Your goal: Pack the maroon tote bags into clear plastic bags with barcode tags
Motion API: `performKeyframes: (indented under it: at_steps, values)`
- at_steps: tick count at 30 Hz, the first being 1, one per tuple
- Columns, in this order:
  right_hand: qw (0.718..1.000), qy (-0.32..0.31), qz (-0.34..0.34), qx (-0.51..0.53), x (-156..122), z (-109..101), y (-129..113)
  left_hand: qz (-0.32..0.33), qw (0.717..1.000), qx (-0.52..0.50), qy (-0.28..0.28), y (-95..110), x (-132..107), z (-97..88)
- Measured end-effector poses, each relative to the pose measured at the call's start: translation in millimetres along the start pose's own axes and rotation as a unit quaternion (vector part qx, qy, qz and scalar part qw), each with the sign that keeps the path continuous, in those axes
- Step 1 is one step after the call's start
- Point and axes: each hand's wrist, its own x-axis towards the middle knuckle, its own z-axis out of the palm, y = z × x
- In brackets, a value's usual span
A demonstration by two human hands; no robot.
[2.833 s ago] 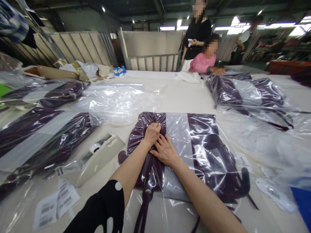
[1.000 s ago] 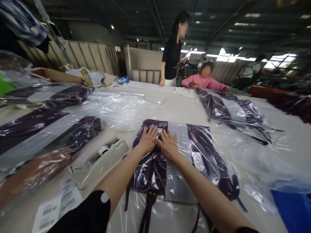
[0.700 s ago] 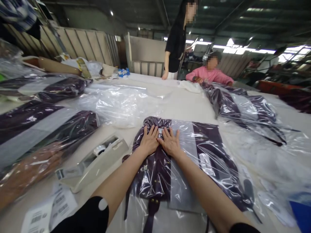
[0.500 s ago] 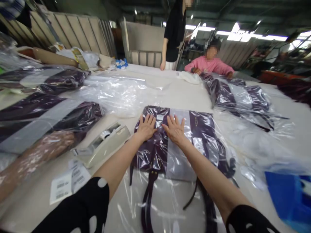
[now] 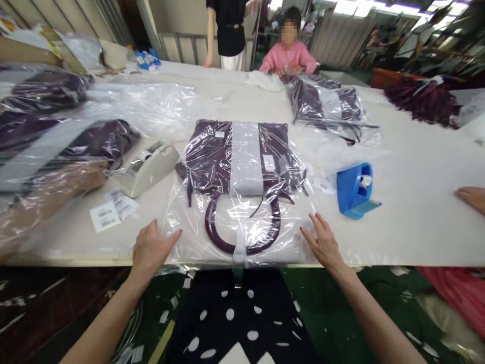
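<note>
A dark purple handbag [image 5: 207, 161] lies flat in a clear plastic bag [image 5: 299, 215] before me, a pale grey band [image 5: 245, 162] across its middle. Its looped handle [image 5: 209, 227] points toward the table's front edge. My left hand [image 5: 151, 248] is at the plastic's lower left corner, thumb and fingers apart. On the opposite side, my right hand [image 5: 324, 242] is spread beside the lower right edge of the plastic. Whether either hand touches the film is hard to tell. Neither holds anything that I can see.
A beige tape dispenser [image 5: 155, 172] and label sheets [image 5: 106, 216] lie left; a blue tape dispenser [image 5: 352, 191] stands right. Wrapped handbags [image 5: 94, 146] fill the left side. Across the table, a person in pink [image 5: 290, 55] sits behind another wrapped handbag [image 5: 310, 98]. Another person's hand [image 5: 472, 197] rests far right.
Both hands have left the top of the handbag and come back toward me, moving apart to either side of the plastic's lower end. My view has tilted down.
</note>
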Motion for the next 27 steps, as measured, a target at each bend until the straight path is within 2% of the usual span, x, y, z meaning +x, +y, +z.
performKeyframes:
  at_steps: [3, 6, 8, 10, 13, 15, 18, 23, 27]
  values:
    - [0.999, 0.009, 0.035, 0.000, -31, 5, -4, -0.035, 0.999, 0.015, 0.002, 2, -20, 1.9]
    - [0.999, 0.021, 0.039, -0.003, -46, 5, -9, -0.072, 0.997, 0.002, -0.024, 1, -26, 1.2]
    - [1.000, 0.020, -0.007, -0.016, -54, 0, -11, -0.078, 0.996, 0.001, -0.035, -3, -28, 0.9]
    - [0.996, 0.001, -0.086, -0.029, -62, -6, -15, -0.074, 0.997, -0.021, -0.025, -8, -30, 1.0]
    - [0.980, -0.036, -0.194, -0.041, -72, -8, -24, -0.070, 0.989, -0.126, -0.021, -11, -35, 1.2]
    - [0.971, -0.035, -0.233, -0.046, -76, -3, -36, -0.092, 0.967, -0.229, -0.060, -11, -38, 0.3]
    - [0.960, -0.005, -0.278, -0.041, -77, 11, -66, -0.151, 0.910, -0.360, -0.142, -11, -39, -3.8]
    - [0.937, 0.020, -0.347, -0.034, -70, 35, -140, -0.207, 0.841, -0.456, -0.204, -22, -35, -12.8]
    - [0.929, 0.087, -0.359, -0.033, -60, 55, -191, -0.217, 0.794, -0.509, -0.250, -30, -33, -18.2]
